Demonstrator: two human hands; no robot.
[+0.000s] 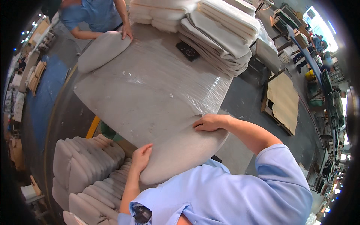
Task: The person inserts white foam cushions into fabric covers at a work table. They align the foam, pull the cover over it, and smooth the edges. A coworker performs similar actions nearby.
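Observation:
A light grey padded cushion [183, 150] with rounded ends lies at the near edge of the plastic-covered table [150, 90], close against my body. My left hand [141, 158] is closed on the cushion's left edge, its thumb and fingers bent at the rim. Farther right, my right hand [208, 122] grips the far edge of the same cushion with curled fingers. The undersides of both grips are hidden. Across the table, a co-worker's hand [126, 31] rests on a similar grey cushion [104, 51].
Stacked grey cushions [82, 161] stand at the lower left, beside the table. Folded white and grey fabric [221, 37] is piled at the table's far right, near a flat black object [187, 51]. A cardboard-topped platform [283, 101] sits on the floor to the right.

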